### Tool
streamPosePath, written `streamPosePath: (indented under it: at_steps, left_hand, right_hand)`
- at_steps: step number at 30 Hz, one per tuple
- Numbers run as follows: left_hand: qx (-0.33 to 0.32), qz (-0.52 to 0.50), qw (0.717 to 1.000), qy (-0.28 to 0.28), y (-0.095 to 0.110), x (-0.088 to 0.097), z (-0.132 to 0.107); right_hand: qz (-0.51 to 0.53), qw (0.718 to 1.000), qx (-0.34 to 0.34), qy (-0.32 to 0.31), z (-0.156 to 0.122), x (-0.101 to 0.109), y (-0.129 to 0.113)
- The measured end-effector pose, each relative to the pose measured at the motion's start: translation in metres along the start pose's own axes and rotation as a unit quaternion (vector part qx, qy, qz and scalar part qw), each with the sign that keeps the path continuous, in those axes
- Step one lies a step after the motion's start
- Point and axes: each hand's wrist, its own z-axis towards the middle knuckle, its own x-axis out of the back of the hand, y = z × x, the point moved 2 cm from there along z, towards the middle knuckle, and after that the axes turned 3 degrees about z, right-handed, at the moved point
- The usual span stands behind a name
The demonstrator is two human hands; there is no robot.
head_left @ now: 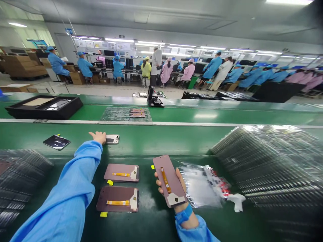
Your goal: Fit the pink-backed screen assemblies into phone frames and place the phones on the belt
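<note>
Head view: L hand (99,136) stretched out over green belt (164,137), fingertips touching phone frame (112,138); can't tell if gripped. R hand (178,208) clasps display panel (169,181), flex side up, over dark mat (151,218), beside 2 flat panels (121,173). Plastic bags (202,185) just right.

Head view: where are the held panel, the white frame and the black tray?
held panel (173,181): head view, its pink back.
white frame (112,139): head view, its middle.
black tray (35,114): head view, its front wall.
</note>
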Motion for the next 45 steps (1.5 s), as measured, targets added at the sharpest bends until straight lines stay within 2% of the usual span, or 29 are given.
streamPosePath:
  at_steps: [3, 6, 10, 14, 16, 18, 19, 20, 21, 24, 26, 30, 33, 35, 39, 45]
  left_hand:
    - [-0.023, -0.024, 0.999, -0.01, 0.001, 0.005, 0.001]
    - [-0.084, -0.079, 0.993, 0.014, 0.003, 0.014, -0.012]
    - [-0.117, -0.186, 0.972, 0.085, -0.004, 0.027, -0.046]
    - [-0.105, -0.346, 0.928, 0.087, -0.01, 0.03, -0.093]
    - [-0.106, -0.472, 0.874, 0.05, -0.009, 0.027, -0.126]
    - [-0.087, -0.657, 0.748, -0.022, -0.007, 0.019, -0.166]
    - [-0.075, -0.71, 0.698, -0.057, -0.005, 0.014, -0.187]
    - [-0.065, -0.737, 0.667, -0.09, -0.002, 0.008, -0.208]
    - [-0.051, -0.746, 0.653, -0.12, 0.001, 0.002, -0.228]
    - [-0.035, -0.74, 0.641, -0.199, 0.012, -0.021, -0.277]
    - [-0.055, -0.725, 0.645, -0.237, 0.02, -0.035, -0.297]
    - [-0.129, -0.703, 0.652, -0.254, 0.032, -0.051, -0.311]
    - [-0.169, -0.696, 0.643, -0.272, 0.037, -0.055, -0.312]
    - [-0.181, -0.696, 0.637, -0.277, 0.037, -0.056, -0.313]
    - [-0.196, -0.694, 0.635, -0.278, 0.034, -0.055, -0.315]
    - [-0.23, -0.669, 0.653, -0.271, 0.04, -0.053, -0.321]
  right_hand:
    - [0.013, 1.0, 0.009, -0.001, 0.0, -0.004, -0.001]
    - [0.013, 1.0, 0.01, -0.008, -0.002, -0.014, -0.001]
    - [-0.012, 1.0, 0.018, -0.003, -0.005, -0.027, -0.001]
    - [-0.062, 0.997, 0.045, 0.005, -0.008, -0.034, 0.0]
    - [-0.089, 0.994, 0.067, 0.004, -0.011, -0.037, 0.001]
    - [-0.107, 0.989, 0.097, -0.002, -0.017, -0.044, 0.001]
    - [-0.116, 0.986, 0.117, -0.007, -0.021, -0.049, 0.0]
    - [-0.126, 0.982, 0.143, -0.011, -0.026, -0.054, 0.0]
    - [-0.141, 0.975, 0.169, -0.015, -0.031, -0.06, -0.001]
    - [-0.224, 0.945, 0.238, -0.028, -0.045, -0.078, -0.003]
    - [-0.308, 0.913, 0.264, -0.033, -0.053, -0.087, -0.003]
    - [-0.474, 0.826, 0.298, -0.075, -0.063, -0.096, 0.002]
    - [-0.566, 0.754, 0.316, -0.11, -0.066, -0.099, 0.007]
    - [-0.609, 0.719, 0.314, -0.118, -0.067, -0.101, 0.009]
    - [-0.652, 0.686, 0.296, -0.128, -0.068, -0.102, 0.01]
    - [-0.676, 0.673, 0.274, -0.121, -0.068, -0.101, 0.015]
